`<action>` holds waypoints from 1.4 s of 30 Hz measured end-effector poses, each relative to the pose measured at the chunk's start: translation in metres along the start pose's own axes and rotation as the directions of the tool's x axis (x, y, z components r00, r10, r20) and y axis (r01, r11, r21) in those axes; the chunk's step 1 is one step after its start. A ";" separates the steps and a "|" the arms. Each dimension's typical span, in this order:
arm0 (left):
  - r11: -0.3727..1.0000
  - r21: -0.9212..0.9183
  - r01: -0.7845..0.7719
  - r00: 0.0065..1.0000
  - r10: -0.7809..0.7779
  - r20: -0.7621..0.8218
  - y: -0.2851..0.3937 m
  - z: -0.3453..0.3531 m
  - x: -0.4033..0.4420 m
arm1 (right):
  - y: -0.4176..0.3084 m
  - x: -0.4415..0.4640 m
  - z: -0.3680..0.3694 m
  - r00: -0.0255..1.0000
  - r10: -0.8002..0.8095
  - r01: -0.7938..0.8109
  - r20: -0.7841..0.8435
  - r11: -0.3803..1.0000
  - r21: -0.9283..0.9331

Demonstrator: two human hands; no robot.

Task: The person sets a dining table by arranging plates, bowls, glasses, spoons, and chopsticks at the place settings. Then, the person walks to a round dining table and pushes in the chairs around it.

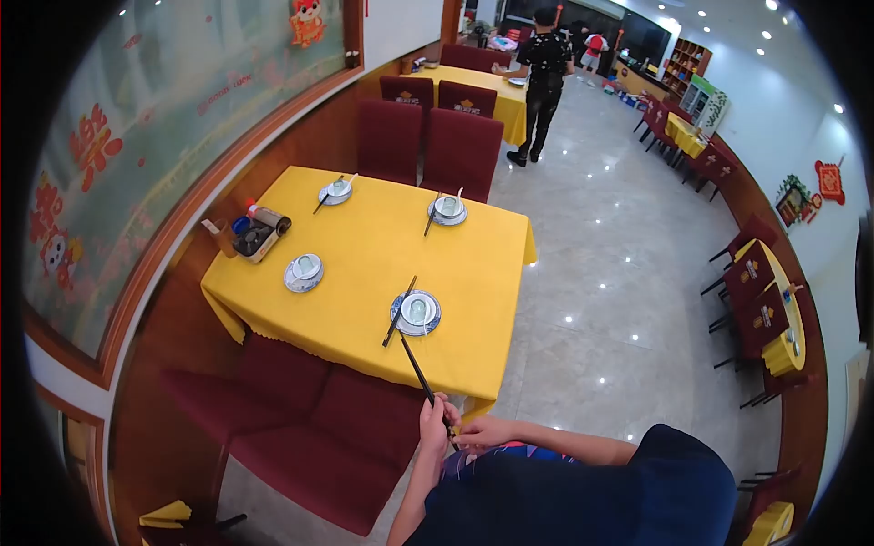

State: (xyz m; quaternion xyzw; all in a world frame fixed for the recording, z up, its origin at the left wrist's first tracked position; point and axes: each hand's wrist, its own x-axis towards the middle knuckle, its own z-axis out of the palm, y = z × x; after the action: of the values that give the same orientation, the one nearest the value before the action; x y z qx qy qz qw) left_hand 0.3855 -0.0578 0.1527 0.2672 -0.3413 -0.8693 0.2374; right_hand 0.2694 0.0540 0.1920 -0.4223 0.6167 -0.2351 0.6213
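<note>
My left hand [434, 424] is closed around black chopsticks [416, 369], which point up and away toward the table's near edge. At their lower end, the fingers of my right hand [482, 433] are pinched together, touching or very near the chopsticks; exactly what they grip is hard to make out. Just beyond the tips, on the yellow tablecloth [364, 246], is a patterned plate [398, 320] bearing a small bowl with a glass and a white spoon. Another pair of chopsticks [393, 326] lies across that plate's left side.
More settings include a left plate [289, 282], a far-left plate [324, 197] and a far-right plate [461, 218]. A condiment holder [255, 244] stands by the wall. Dark red chairs [319, 428] flank the table. A person [546, 73] stands at the farther table.
</note>
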 end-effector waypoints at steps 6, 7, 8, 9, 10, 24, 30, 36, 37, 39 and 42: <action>0.944 -0.092 0.317 0.925 -0.286 0.252 0.021 0.003 -0.032 | 0.006 -0.002 -0.022 0.861 -0.026 0.178 -0.508 0.951 0.253; 0.919 -0.064 0.388 0.889 -0.355 0.289 0.021 0.003 -0.035 | -0.006 -0.005 -0.030 0.776 0.005 0.318 -0.630 0.860 0.399; 0.899 -0.014 0.437 0.851 -0.409 0.329 0.021 0.005 -0.036 | -0.011 -0.003 -0.039 0.774 0.002 0.324 -0.633 0.858 0.399; 0.899 -0.008 0.438 0.850 -0.411 0.330 0.018 0.004 -0.035 | -0.013 -0.001 -0.048 0.744 0.019 0.367 -0.668 0.823 0.433; 0.877 0.077 0.475 0.794 -0.464 0.393 0.014 0.004 -0.035 | -0.016 -0.001 -0.052 0.713 0.041 0.411 -0.700 0.785 0.464; 0.702 0.219 0.678 0.609 -0.703 0.367 0.042 0.013 0.045 | -0.026 0.039 -0.115 0.616 0.149 0.503 -0.774 0.681 0.532; 0.620 0.063 0.782 0.554 -0.738 0.386 0.049 0.029 0.086 | -0.012 0.066 -0.166 0.681 0.163 0.406 -0.714 0.728 0.552; 0.522 -0.037 0.852 0.490 -0.772 0.404 0.043 0.032 0.108 | 0.000 0.076 -0.200 0.697 0.220 0.360 -0.683 0.716 0.598; 0.506 -0.053 0.861 0.478 -0.771 0.421 0.043 0.029 0.110 | 0.001 0.076 -0.202 0.696 0.232 0.351 -0.680 0.716 0.604; 0.494 -0.042 0.869 0.466 -0.785 0.408 0.047 0.024 0.113 | -0.001 0.079 -0.205 0.738 0.304 0.288 -0.602 0.665 0.689; 0.501 0.006 0.865 0.457 -0.795 0.399 0.058 0.015 0.116 | 0.001 0.087 -0.205 0.787 0.334 0.278 -0.518 0.558 0.782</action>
State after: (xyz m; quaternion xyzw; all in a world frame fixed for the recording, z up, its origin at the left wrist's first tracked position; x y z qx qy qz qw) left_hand 0.3036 -0.1578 0.1685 0.2154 -0.1145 -0.9347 -0.2586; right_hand 0.0829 -0.0645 0.1657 0.0325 0.6050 -0.6094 0.5114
